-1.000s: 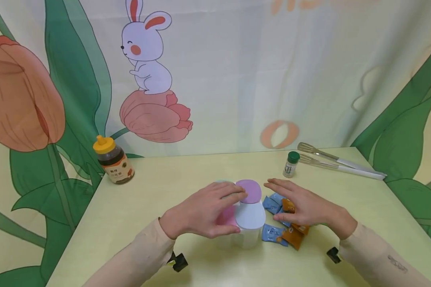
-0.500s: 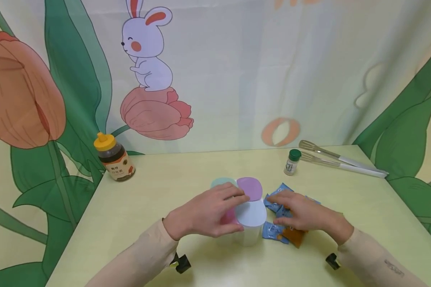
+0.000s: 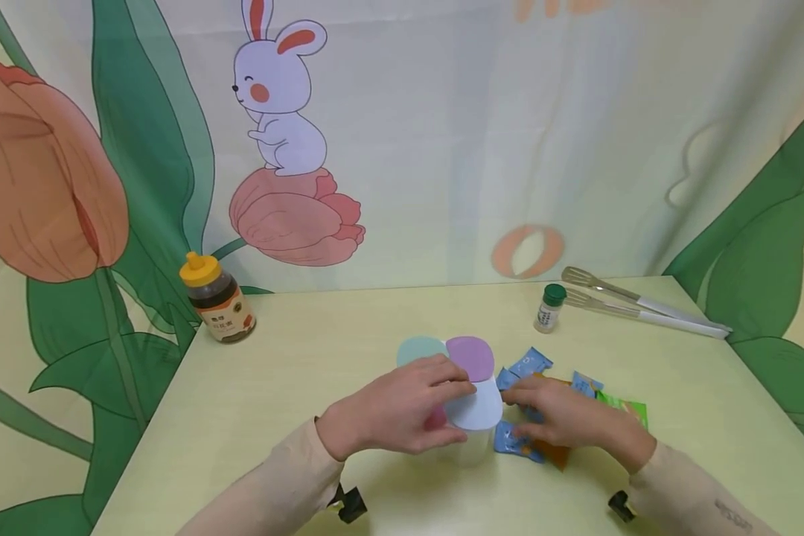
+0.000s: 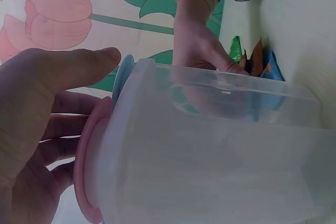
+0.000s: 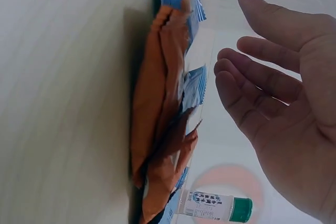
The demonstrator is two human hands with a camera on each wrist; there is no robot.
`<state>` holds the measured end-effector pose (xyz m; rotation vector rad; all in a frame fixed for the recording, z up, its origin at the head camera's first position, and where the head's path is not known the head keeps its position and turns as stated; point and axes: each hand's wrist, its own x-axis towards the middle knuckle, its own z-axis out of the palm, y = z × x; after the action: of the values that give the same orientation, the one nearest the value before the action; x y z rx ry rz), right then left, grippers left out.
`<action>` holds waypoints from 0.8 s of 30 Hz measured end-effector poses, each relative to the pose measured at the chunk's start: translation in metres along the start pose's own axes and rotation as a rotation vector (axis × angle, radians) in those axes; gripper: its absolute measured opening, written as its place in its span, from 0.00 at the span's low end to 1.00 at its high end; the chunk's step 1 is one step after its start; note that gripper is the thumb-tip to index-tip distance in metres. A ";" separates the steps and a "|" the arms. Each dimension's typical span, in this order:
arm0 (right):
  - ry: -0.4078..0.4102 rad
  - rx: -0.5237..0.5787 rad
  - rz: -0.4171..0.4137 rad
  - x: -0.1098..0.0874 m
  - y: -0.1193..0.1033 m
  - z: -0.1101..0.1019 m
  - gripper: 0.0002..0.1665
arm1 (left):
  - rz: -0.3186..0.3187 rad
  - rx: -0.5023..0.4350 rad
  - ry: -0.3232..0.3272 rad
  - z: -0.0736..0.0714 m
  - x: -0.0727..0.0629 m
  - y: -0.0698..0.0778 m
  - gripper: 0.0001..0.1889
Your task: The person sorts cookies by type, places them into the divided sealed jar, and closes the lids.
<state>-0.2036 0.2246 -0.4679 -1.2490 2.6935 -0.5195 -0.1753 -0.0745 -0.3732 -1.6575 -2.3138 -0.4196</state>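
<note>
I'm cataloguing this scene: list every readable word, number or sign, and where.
Nothing reads clearly.
Yellow-capped jar: characters, too small.
Green-capped bottle: characters, too blurred.
Blue packets: pale marks, too small.
Curtain: orange ring, possibly "O"; lettering above cut off.
Right sleeve: dark mark, illegible.

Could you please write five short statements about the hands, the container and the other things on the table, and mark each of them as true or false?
1. The left hand is over the lids of the container. True.
2. The right hand grips the bottle with the green cap. False: this hand is at the packets, and that bottle stands farther back.
3. The jar with the yellow cap stands to the left of the container. True.
4. The lids are all the same colour. False: a purple lid, a teal lid and a light blue lid are visible, among others.
5. The tongs lie farther back than the packets. True.
</note>
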 end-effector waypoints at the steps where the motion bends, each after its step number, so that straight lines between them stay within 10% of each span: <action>1: -0.007 0.006 -0.001 -0.001 0.000 0.000 0.26 | -0.004 -0.004 -0.005 0.000 0.000 0.001 0.24; 24: -0.120 0.090 0.074 0.002 -0.003 0.011 0.23 | -0.007 0.034 -0.017 0.009 0.003 0.006 0.20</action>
<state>-0.1997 0.2189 -0.4768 -1.1159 2.5756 -0.5322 -0.1712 -0.0664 -0.3795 -1.6444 -2.3259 -0.3674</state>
